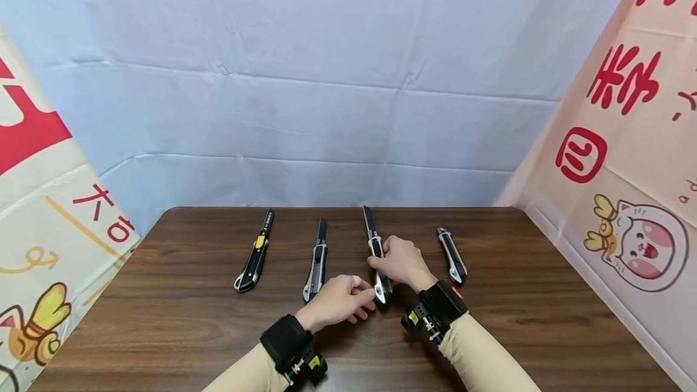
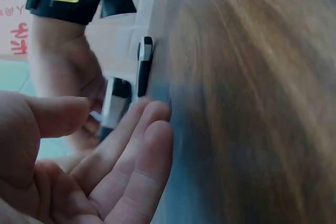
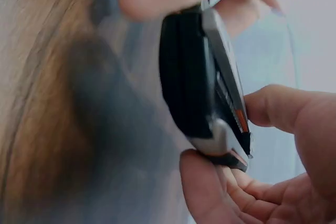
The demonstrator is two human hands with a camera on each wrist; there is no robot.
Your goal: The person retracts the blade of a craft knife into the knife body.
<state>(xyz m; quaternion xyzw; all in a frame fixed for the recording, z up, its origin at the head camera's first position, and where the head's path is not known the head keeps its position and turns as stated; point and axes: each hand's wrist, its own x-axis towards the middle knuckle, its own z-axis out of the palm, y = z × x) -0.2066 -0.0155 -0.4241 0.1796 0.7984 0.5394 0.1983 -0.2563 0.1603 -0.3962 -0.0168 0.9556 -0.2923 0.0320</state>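
We guess this knife (image 1: 375,247) is stiff and light, best held mid-handle, where our right hand (image 1: 405,262) pinches; our left hand (image 1: 340,300) is loose, just left.

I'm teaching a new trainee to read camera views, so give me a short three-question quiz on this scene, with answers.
1. Which hand pinches a utility knife between thumb and finger?
2. Counting the held one, how many show in the head view? A) three B) four C) six
3. True or false: in the head view, the knife with the yellow patch lies farthest right.

Key:
1. The right hand.
2. B.
3. False; the yellow-patched knife lies farthest left.
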